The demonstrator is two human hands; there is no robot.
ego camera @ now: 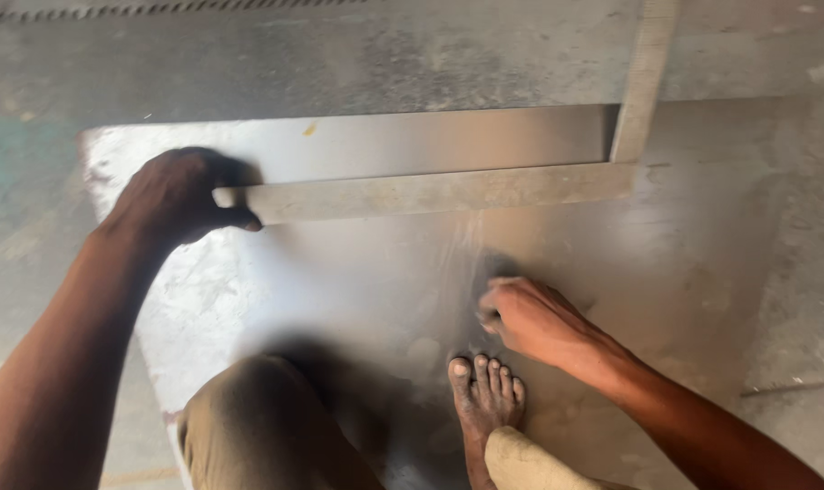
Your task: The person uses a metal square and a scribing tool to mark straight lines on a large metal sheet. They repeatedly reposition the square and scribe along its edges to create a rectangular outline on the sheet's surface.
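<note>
Nearest the camera, the person is crouching on the metal sheet [357, 290], a knee in khaki cloth [258, 417] rising at the bottom edge and a bare foot [486, 399] planted flat on the sheet just below the right hand. That foot is adding weight to the sheet, which, as far as one can judge, is helping keep it from sliding on the floor [793, 299].

The right hand [531, 319] is resting low on the sheet, its fingers [493, 313] curled closed, knuckles toward the square. It is blurred, and whether it is pinching a scriber, a pencil or nothing at all cannot be told.

Further out, the left hand [174, 195] is gripping the near end of the long arm of the steel square [439, 191], fingers closed over it and pressing it down onto the sheet. The square is lying flat across the upper part of the sheet, its long arm running left to right, its short arm [646, 82] rising at the right-hand end past the sheet's far edge and onto the concrete.

To do this well, the left hand should be bearing straight down, not pushing sideways, so that the long arm is not creeping while the other hand is working beside it. Pressure near one end alone can let the far end pivot, so checking the corner against the sheet's edge seems wise.

Beyond the sheet, the dusty concrete floor is stretching away, a ribbed bar [158, 11] lying along the top edge.
</note>
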